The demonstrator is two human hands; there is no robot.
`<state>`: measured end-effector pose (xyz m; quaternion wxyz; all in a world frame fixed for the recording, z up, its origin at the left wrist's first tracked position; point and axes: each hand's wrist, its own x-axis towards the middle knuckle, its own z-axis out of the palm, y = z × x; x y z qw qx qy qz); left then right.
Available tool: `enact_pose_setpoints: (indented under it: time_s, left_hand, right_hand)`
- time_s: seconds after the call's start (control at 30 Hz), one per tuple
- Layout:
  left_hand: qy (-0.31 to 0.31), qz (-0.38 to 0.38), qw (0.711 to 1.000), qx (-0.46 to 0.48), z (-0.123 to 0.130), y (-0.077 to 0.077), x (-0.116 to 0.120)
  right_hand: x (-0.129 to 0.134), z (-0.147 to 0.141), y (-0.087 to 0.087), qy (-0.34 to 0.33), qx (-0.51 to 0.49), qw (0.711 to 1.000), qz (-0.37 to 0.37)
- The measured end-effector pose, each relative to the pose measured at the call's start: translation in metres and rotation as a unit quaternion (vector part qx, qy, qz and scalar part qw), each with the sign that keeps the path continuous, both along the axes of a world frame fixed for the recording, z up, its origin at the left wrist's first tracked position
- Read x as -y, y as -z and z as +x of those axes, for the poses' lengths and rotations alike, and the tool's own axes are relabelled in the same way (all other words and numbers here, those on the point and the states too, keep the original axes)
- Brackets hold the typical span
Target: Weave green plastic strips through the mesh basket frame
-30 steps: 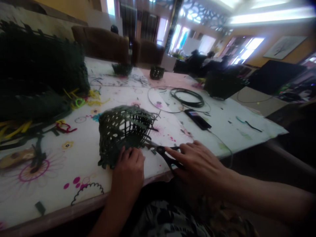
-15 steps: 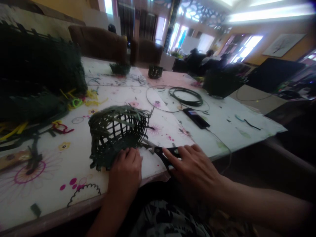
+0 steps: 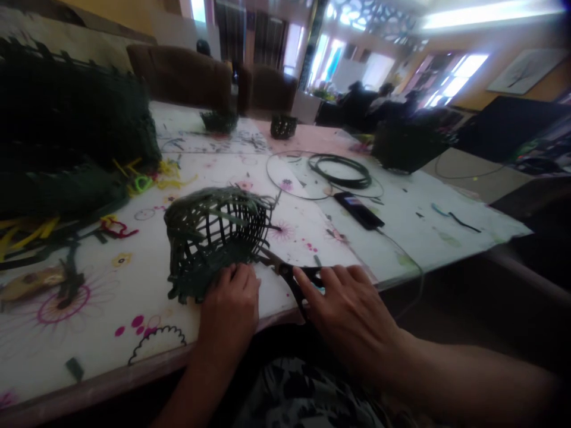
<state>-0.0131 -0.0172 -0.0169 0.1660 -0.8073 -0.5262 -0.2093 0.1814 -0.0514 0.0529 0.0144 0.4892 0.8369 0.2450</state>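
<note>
A dark green woven basket point(image 3: 218, 217) lies tipped on its side on the table, with loose strip ends poking out at its right. My left hand point(image 3: 232, 297) is closed on the basket's near edge; its fingertips are partly hidden. In my right hand point(image 3: 348, 303) is a pair of black-handled scissors point(image 3: 285, 270), my fingers through the handles. The scissor blades are parted a little and point left, their tips at the strip ends beside the basket's lower right edge.
Large dark green woven pieces point(image 3: 75, 131) fill the left side. A phone point(image 3: 359, 210) with a cable and a coil of green strip point(image 3: 339, 170) lie to the right. Small baskets point(image 3: 283, 126) stand farther back. Yellow strips point(image 3: 172, 169) and cut scraps are scattered over the patterned tablecloth point(image 3: 151, 321).
The view has shifted slightly, so everything sits a little farther right. The scissors and both hands stay at nearly the same place by the basket.
</note>
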Motion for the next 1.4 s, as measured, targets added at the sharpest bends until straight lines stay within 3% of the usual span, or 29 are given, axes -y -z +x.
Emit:
enact_pose_setpoints:
  time_s: [0.6, 0.77, 1.1, 1.23, 1.4]
  left_hand:
    - [0.008, 0.005, 1.0, 0.013, 0.002, -0.004, 0.0]
    - [-0.014, -0.038, 0.999, 0.003, 0.001, -0.006, 0.001]
    - [-0.014, -0.053, 0.998, 0.006, 0.0, -0.003, 0.001]
    - [-0.013, -0.053, 0.998, 0.006, 0.0, -0.002, 0.0]
    - [-0.017, -0.039, 0.999, 0.007, 0.0, 0.0, 0.0]
  right_hand:
    - [-0.001, 0.002, 0.014, 0.014, -0.047, 0.999, 0.013]
    - [-0.003, 0.002, 0.005, 0.006, -0.004, 1.0, 0.008]
    - [-0.009, -0.003, -0.005, -0.021, 0.024, 0.999, 0.004]
    - [-0.016, 0.006, 0.002, -0.035, -0.031, 0.999, -0.011]
    - [-0.023, 0.028, 0.015, 0.006, -0.166, 0.978, -0.127]
